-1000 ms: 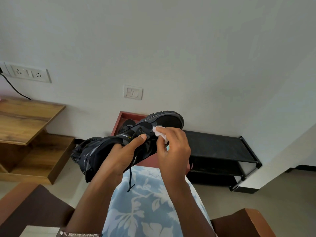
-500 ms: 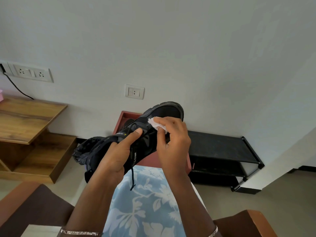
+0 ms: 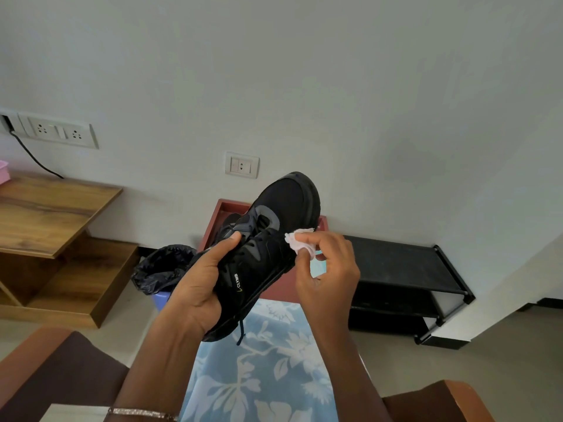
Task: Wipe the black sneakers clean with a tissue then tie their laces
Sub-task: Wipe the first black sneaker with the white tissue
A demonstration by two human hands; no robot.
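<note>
we have the black sneaker [image 3: 268,248] cradled in our left hand [image 3: 201,281], palm wrapped under the heel and midfoot, thumb pressed over the tongue beside the eyelets, so the hand is clamped firmly on the shoe. from that grip the toe points up and away, tilted toward the wall, which we judge turns the shoe's outer flank toward the other hand for wiping. our right hand [image 3: 326,269] sits just beyond the shoe's side, fingertips pinched together on a crumpled white tissue [image 3: 300,240]; the tissue looks to be at the edge of the upper, though we cannot tell whether it touches. one lace end [image 3: 241,332] dangles loose below the left palm over the floral cloth [image 3: 259,376] on our lap, so tying is not yet done. the sole is mostly hidden under our hand. behind the held shoe a red box [image 3: 219,220] seems to hold another dark shoe, largely blocked from view. a lined bin [image 3: 161,269] sits past our left knuckles, its lower part cut off by the wrist
</note>
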